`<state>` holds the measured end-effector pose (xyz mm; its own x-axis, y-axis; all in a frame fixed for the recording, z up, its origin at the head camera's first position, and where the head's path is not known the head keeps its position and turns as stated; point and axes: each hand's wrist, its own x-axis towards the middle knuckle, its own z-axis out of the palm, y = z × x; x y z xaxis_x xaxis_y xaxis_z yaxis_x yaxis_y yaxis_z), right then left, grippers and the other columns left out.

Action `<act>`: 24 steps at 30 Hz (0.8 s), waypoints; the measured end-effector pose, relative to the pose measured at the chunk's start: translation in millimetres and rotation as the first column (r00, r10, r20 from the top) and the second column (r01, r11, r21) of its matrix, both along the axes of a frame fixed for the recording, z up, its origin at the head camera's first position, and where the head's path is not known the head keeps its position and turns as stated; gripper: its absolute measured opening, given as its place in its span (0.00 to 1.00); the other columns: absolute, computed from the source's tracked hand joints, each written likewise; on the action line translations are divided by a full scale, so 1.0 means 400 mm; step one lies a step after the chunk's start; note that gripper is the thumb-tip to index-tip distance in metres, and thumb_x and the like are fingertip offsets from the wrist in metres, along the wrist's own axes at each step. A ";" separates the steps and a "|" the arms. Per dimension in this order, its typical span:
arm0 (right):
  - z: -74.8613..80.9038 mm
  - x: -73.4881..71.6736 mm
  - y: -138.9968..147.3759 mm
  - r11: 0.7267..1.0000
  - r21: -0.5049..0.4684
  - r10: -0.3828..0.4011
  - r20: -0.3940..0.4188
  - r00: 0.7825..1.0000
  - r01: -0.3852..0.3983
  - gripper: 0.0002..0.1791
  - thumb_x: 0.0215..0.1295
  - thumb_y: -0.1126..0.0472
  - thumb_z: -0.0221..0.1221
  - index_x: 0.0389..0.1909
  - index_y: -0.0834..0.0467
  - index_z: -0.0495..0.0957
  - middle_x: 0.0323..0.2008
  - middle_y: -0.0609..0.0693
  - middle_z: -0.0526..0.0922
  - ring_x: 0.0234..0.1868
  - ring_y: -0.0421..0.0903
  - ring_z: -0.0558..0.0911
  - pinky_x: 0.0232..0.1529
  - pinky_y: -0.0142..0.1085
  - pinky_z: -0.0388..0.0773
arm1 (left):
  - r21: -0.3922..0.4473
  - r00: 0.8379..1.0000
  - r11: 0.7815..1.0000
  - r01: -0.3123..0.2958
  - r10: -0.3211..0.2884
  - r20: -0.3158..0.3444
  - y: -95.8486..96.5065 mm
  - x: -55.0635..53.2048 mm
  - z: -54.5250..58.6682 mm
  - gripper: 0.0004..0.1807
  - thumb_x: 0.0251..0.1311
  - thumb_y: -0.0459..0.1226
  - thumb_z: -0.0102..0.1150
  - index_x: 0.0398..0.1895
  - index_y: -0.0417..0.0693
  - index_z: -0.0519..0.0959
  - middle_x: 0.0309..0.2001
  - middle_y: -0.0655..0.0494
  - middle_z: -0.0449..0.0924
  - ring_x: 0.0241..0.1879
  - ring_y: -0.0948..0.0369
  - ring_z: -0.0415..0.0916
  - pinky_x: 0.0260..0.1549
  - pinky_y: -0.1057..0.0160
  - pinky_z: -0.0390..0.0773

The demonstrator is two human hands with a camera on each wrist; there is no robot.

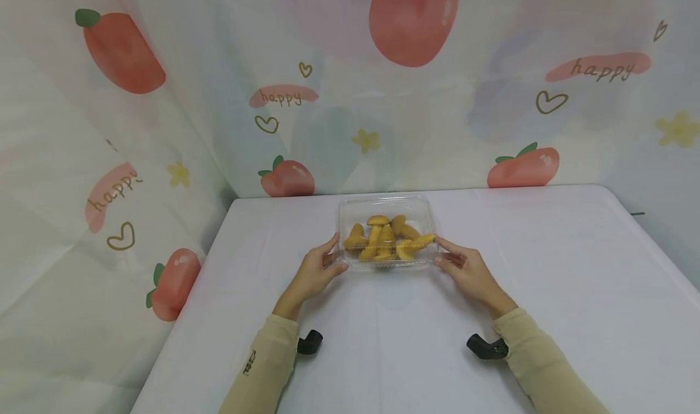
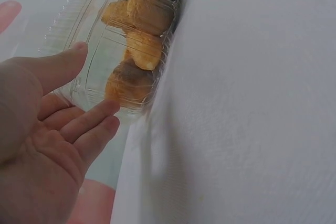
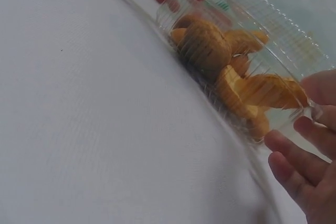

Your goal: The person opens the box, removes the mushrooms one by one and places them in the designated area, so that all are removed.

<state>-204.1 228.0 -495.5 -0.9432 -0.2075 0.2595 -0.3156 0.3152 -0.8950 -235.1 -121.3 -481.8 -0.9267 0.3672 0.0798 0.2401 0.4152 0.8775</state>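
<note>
A clear plastic clamshell box (image 1: 350, 212) sits near the far edge of the white table, its lid seemingly down. Inside lie several yellow-brown mushrooms (image 1: 385, 239), some showing their caps and stems through the ridged wall. My left hand (image 1: 316, 272) holds the box's left end between thumb and fingers. At the opposite end, my right hand (image 1: 468, 272) grips the near right corner, thumb toward me. In the left wrist view the thumb lies along the box's side and the fingertips touch its end. Several right fingertips (image 3: 283, 167) show beside the box in the right wrist view.
The white table (image 1: 394, 353) stretches toward me and to both sides. Behind it and on the left hangs a printed cloth (image 1: 339, 49) with red fruit, hearts and lettering. A black curved piece (image 1: 310, 342) juts from the left sleeve, another black piece (image 1: 487, 347) from the right.
</note>
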 end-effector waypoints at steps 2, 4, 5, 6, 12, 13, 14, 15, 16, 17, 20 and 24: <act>0.002 0.001 -0.002 1.000 -0.007 -0.007 -0.015 1.000 0.007 0.26 0.69 0.72 0.58 0.67 0.76 0.68 0.68 0.74 0.69 0.51 0.22 0.77 0.47 0.16 0.77 | 0.001 1.000 1.000 0.000 0.000 -0.002 0.001 0.001 0.000 0.40 0.66 0.29 0.63 0.78 0.36 0.55 0.78 0.41 0.55 0.67 0.46 0.74 0.63 0.56 0.75; 0.004 0.000 -0.004 1.000 -0.013 -0.014 -0.024 1.000 0.014 0.26 0.69 0.73 0.59 0.66 0.76 0.68 0.66 0.74 0.70 0.51 0.22 0.78 0.46 0.17 0.78 | 0.003 1.000 1.000 0.000 0.001 -0.004 0.001 0.002 0.002 0.40 0.65 0.29 0.63 0.77 0.35 0.56 0.78 0.41 0.55 0.67 0.46 0.74 0.63 0.57 0.75; 0.005 0.000 -0.005 1.000 -0.014 -0.020 -0.022 1.000 0.020 0.26 0.68 0.73 0.59 0.66 0.76 0.69 0.66 0.75 0.70 0.51 0.23 0.78 0.45 0.17 0.78 | 0.003 1.000 1.000 -0.001 0.001 -0.003 0.002 0.002 0.002 0.40 0.65 0.29 0.63 0.77 0.35 0.56 0.78 0.41 0.55 0.67 0.46 0.74 0.63 0.57 0.76; 0.006 -0.001 -0.006 1.000 -0.011 -0.027 -0.022 0.999 0.027 0.26 0.68 0.73 0.59 0.65 0.76 0.69 0.66 0.75 0.71 0.51 0.23 0.79 0.45 0.18 0.79 | 0.004 1.000 1.000 0.000 0.000 -0.004 0.003 0.002 0.003 0.40 0.65 0.29 0.63 0.77 0.34 0.56 0.78 0.41 0.56 0.67 0.46 0.74 0.63 0.57 0.76; 0.013 -0.003 -0.005 0.998 0.038 -0.057 -0.001 0.998 0.057 0.26 0.67 0.74 0.59 0.66 0.75 0.70 0.65 0.73 0.72 0.53 0.43 0.85 0.44 0.18 0.79 | -0.012 1.000 1.000 0.005 -0.005 -0.016 0.007 0.004 0.008 0.40 0.65 0.28 0.63 0.76 0.32 0.56 0.77 0.39 0.57 0.66 0.46 0.74 0.62 0.56 0.76; 0.014 -0.003 -0.005 0.997 0.044 -0.058 0.000 0.998 0.058 0.26 0.66 0.74 0.59 0.66 0.75 0.70 0.65 0.73 0.72 0.53 0.45 0.85 0.44 0.18 0.79 | -0.015 1.000 1.000 0.005 -0.005 -0.016 0.008 0.005 0.009 0.40 0.65 0.28 0.63 0.76 0.31 0.56 0.77 0.38 0.56 0.66 0.46 0.74 0.62 0.56 0.76; 0.014 -0.003 -0.004 0.998 0.042 -0.056 0.002 0.998 0.055 0.27 0.66 0.74 0.59 0.66 0.75 0.70 0.65 0.74 0.72 0.53 0.46 0.85 0.44 0.18 0.79 | -0.018 1.000 1.000 0.005 -0.005 -0.016 0.009 0.005 0.011 0.40 0.65 0.29 0.63 0.76 0.32 0.56 0.77 0.38 0.56 0.66 0.46 0.74 0.62 0.56 0.76; 0.013 -0.003 -0.004 0.998 0.037 -0.053 0.004 0.999 0.053 0.27 0.66 0.74 0.58 0.66 0.75 0.69 0.66 0.74 0.72 0.52 0.44 0.85 0.44 0.18 0.79 | -0.020 1.000 1.000 0.002 -0.002 -0.009 0.010 0.007 0.012 0.40 0.65 0.29 0.63 0.77 0.32 0.56 0.78 0.39 0.56 0.66 0.46 0.74 0.62 0.56 0.76; 0.012 -0.003 -0.004 0.998 0.030 -0.051 0.004 0.999 0.051 0.27 0.66 0.74 0.58 0.66 0.75 0.69 0.66 0.74 0.72 0.52 0.41 0.85 0.44 0.18 0.79 | -0.019 1.000 1.000 0.002 -0.002 -0.011 0.010 0.008 0.014 0.40 0.65 0.29 0.63 0.77 0.32 0.56 0.78 0.39 0.56 0.66 0.46 0.74 0.62 0.56 0.76; 0.012 -0.003 -0.004 0.999 0.018 -0.049 0.003 0.999 0.049 0.27 0.66 0.74 0.58 0.66 0.75 0.69 0.65 0.74 0.72 0.50 0.37 0.84 0.44 0.18 0.79 | -0.019 1.000 1.000 0.001 -0.002 -0.012 0.010 0.009 0.015 0.40 0.65 0.29 0.63 0.77 0.32 0.56 0.78 0.39 0.56 0.66 0.46 0.74 0.62 0.55 0.76; 0.007 -0.003 -0.005 0.999 -0.023 -0.046 0.000 0.999 0.046 0.27 0.66 0.75 0.58 0.66 0.76 0.69 0.65 0.75 0.72 0.47 0.27 0.82 0.41 0.19 0.80 | -0.016 1.000 1.000 0.000 -0.001 -0.017 0.010 0.011 0.017 0.39 0.65 0.29 0.63 0.76 0.32 0.57 0.77 0.39 0.57 0.66 0.45 0.75 0.62 0.54 0.76; 0.002 -0.003 -0.010 0.998 -0.028 -0.056 -0.029 0.998 0.055 0.26 0.67 0.75 0.58 0.65 0.77 0.69 0.63 0.76 0.73 0.45 0.25 0.81 0.38 0.20 0.81 | -0.014 1.000 1.000 0.001 -0.002 -0.025 0.009 0.012 0.016 0.39 0.65 0.29 0.63 0.76 0.32 0.56 0.77 0.39 0.57 0.66 0.45 0.75 0.62 0.54 0.76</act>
<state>-205.3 224.1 -494.9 -0.9450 -0.1472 0.2922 -0.3246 0.3089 -0.8940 -230.3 -117.6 -475.5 -0.9240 0.3698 0.0975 0.2621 0.4267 0.8656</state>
